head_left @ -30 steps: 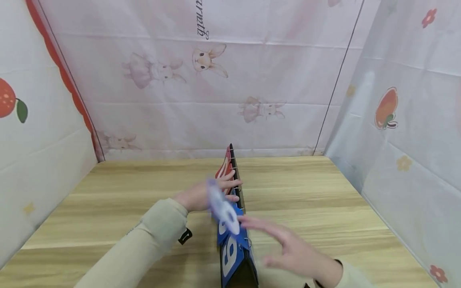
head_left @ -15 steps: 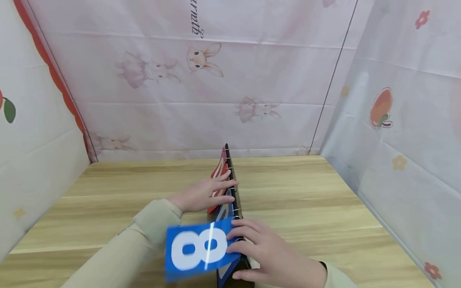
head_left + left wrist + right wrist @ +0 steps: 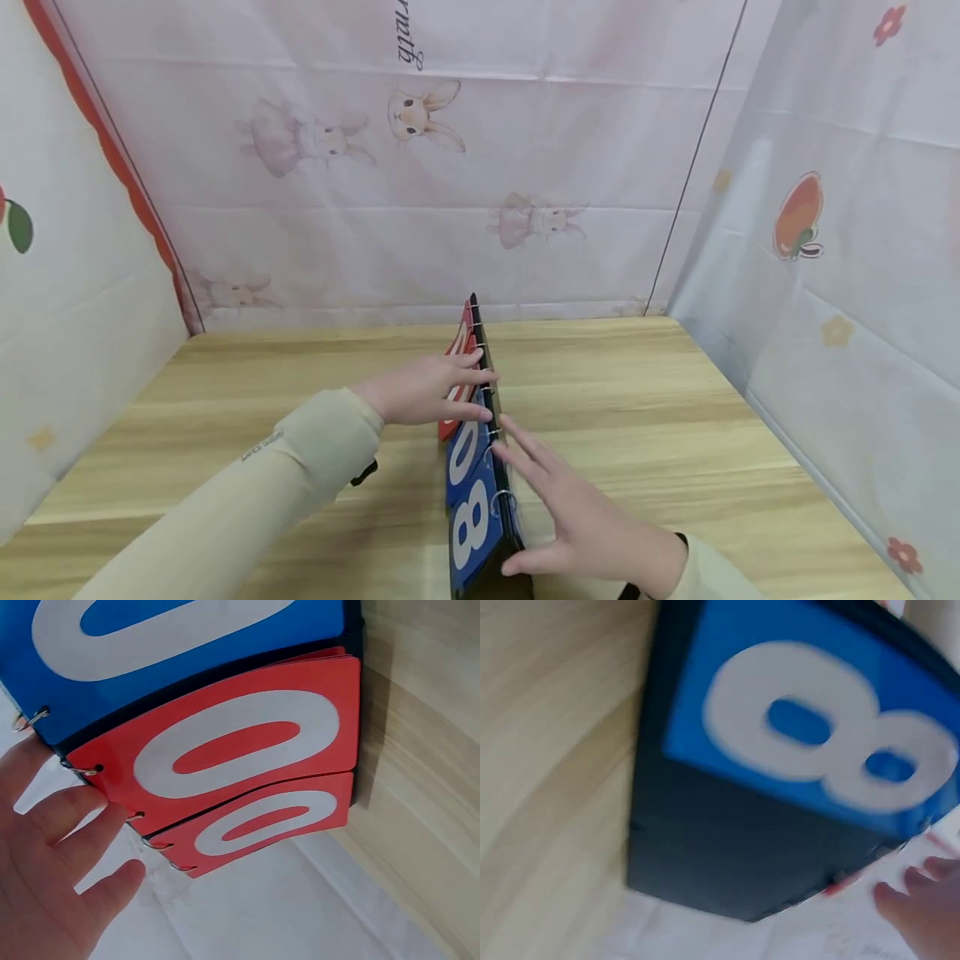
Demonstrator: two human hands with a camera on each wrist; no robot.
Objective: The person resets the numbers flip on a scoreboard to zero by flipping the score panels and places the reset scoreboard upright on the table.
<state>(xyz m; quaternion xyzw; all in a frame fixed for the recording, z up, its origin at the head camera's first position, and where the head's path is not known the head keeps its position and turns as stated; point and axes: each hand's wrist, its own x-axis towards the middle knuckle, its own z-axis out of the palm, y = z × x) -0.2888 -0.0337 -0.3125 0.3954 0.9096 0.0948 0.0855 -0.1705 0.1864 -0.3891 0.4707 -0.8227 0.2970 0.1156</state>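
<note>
A tent-shaped flip scoreboard (image 3: 498, 467) with a black frame stands on the wooden table, its number cards hung on metal rings along the top edge. Nearest to me on its left face hangs a blue card reading 8 (image 3: 471, 529). Beyond it is a blue 0 card (image 3: 463, 454), then red 0 cards (image 3: 247, 742) at the far end. My left hand (image 3: 420, 387) rests over the top edge near the red cards, fingers spread and fairly straight. My right hand (image 3: 585, 517) is beside the near rings, fingers extended, holding nothing; whether its fingertips touch the edge I cannot tell.
The wooden table (image 3: 637, 400) extends on both sides of the scoreboard. Printed cloth (image 3: 360, 250) with rabbits hangs behind the table, and more cloth (image 3: 847, 350) lines the right side.
The blue 8 card, in mid-swing by my right hand, has come down onto the scoreboard's left face. My right hand has come off that card. My left hand stays on the top edge.
</note>
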